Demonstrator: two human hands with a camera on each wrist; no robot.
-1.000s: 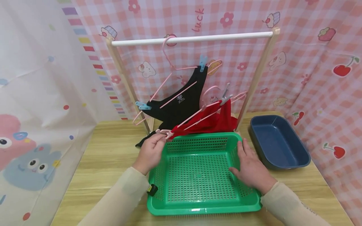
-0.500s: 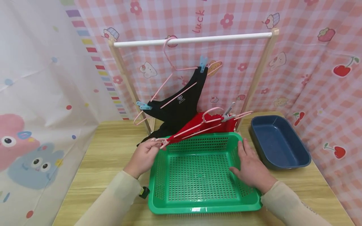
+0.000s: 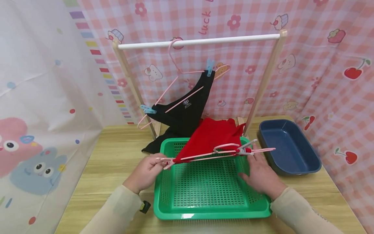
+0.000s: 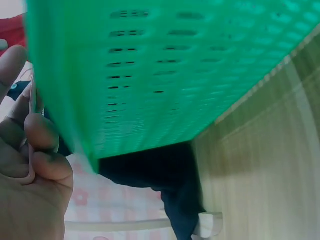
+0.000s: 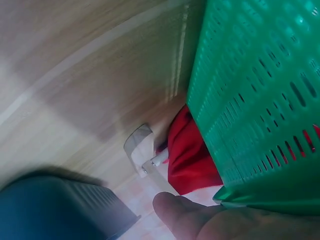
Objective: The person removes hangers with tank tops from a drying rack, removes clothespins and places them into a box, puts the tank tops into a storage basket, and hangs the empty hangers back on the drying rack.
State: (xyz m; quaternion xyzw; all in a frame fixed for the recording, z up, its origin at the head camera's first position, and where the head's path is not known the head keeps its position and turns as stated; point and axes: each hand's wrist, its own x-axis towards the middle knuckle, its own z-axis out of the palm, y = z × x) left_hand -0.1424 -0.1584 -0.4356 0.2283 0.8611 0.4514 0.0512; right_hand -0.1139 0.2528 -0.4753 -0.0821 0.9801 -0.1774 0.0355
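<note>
In the head view my left hand (image 3: 145, 172) grips the left end of a pink clothes hanger (image 3: 204, 156), beside a pale pink clip (image 3: 168, 162). The left wrist view shows fingers curled round the hanger wire (image 4: 33, 105). A red garment (image 3: 214, 133) is clipped to this hanger, with a grey clip (image 3: 242, 150) at its right end, and spreads over the back of a green basket (image 3: 216, 215). My right hand (image 3: 263, 177) rests on the basket's right rim with extended fingers. The hanger's right end overlaps its fingertips in the head view.
Behind the basket stands a wooden rack with a white rod (image 3: 233, 40). From it hangs a black garment (image 3: 187, 112) on another pink hanger with blue clips (image 3: 209, 67). A dark blue basin (image 3: 287, 148) sits at the right of the wooden table (image 3: 102, 162).
My left hand has moved left and toward me, bringing the hanger and red garment down from near the rack to over the basket's back part. My right hand has stayed at the rim.
</note>
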